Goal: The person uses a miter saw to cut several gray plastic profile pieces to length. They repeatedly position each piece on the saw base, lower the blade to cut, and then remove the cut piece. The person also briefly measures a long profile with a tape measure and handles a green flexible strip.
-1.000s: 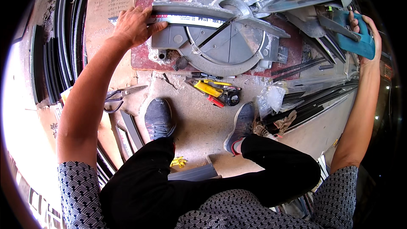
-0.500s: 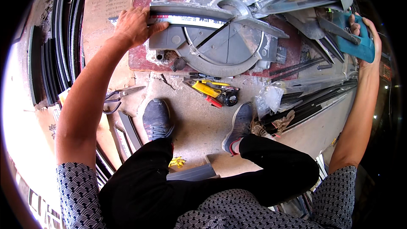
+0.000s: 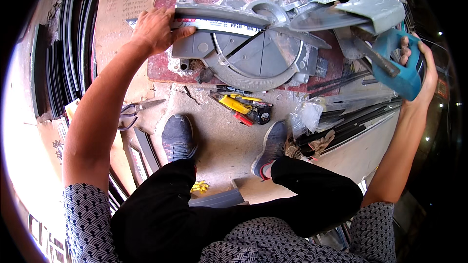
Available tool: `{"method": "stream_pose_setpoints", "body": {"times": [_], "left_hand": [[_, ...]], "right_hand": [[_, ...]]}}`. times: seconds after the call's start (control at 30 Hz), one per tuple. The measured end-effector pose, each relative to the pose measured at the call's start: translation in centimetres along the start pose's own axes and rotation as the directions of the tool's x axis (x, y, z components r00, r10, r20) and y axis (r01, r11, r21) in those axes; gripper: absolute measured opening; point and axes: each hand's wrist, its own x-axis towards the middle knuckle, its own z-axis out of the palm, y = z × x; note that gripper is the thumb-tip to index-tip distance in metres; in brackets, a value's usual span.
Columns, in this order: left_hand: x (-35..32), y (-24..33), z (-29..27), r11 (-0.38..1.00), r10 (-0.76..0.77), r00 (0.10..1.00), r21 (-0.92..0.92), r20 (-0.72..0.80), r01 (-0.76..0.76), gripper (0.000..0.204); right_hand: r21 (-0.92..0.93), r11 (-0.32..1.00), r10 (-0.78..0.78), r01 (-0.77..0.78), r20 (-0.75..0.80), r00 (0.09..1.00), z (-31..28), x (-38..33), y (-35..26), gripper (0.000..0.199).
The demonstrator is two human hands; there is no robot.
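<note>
1. Head view: you squat on the floor (image 3: 229,141) facing a grey miter saw (image 3: 253,53) that sits on a reddish board at the far side of the scene.
2. Your left hand (image 3: 156,29) lies on a long pale metal strip (image 3: 219,22) laid across the saw's fence, at its far left end. The grip is closed down over the strip, fingers curled over the top edge and thumb toward the right, pressing it against the fence.
3. Your right hand (image 3: 417,63) is wrapped fully around the blue saw handle (image 3: 402,70) at the far right; the grip is tight, fingers out of sight behind the handle.
4. Change since a second ago: very little. The left hand sits at the same spot on the strip, the strip has not slid, and the right hand keeps the handle. The saw head and its grey blade guard (image 3: 365,7) remain raised, off to the right of the turntable.
5. Judgement: the piece looks set and clamped by hand, with the cut not yet started.
6. Nearby: a yellow-handled tool (image 3: 236,104) on the floor just near of the saw, scissors (image 3: 134,112) to the left, dark profiles (image 3: 356,117) on the right, both shoes (image 3: 178,136) between.
</note>
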Motion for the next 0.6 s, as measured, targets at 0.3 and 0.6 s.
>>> {"method": "stream_pose_setpoints", "body": {"times": [0.3,0.6], "left_hand": [[0.4,0.3,-1.0,0.998,-0.046,0.992,0.053,0.12,0.04,0.092],[0.1,0.2,-0.7,0.999,-0.04,0.995,0.019,0.087,0.039,0.084]], "right_hand": [[-0.097,0.977,-0.203,0.188,-0.178,0.963,9.4,-10.5,3.9,0.041],[-0.187,0.948,-0.292,0.259,-0.179,0.94,13.8,-14.9,7.8,0.054]]}}
